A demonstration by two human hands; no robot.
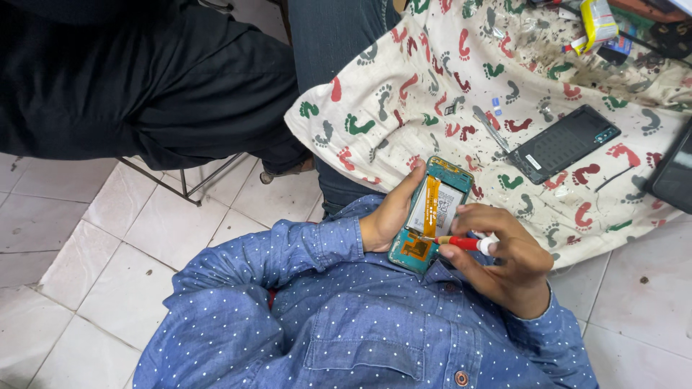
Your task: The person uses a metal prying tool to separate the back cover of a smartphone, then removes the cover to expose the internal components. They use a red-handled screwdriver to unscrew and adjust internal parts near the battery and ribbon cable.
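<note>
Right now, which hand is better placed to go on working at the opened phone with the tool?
The right hand: it already grips the red-handled screwdriver, tip on the opened phone. The left hand is occupied cradling the phone from the side.

In my left hand [389,220] I hold one opened phone [431,213]; in my right hand [508,256], one red screwdriver [465,243]. Beyond my right hand one back cover [564,142] and one pair of tweezers [490,127] lie on one printed cloth [425,79]. Further right I count one dark phone [674,173].
</note>
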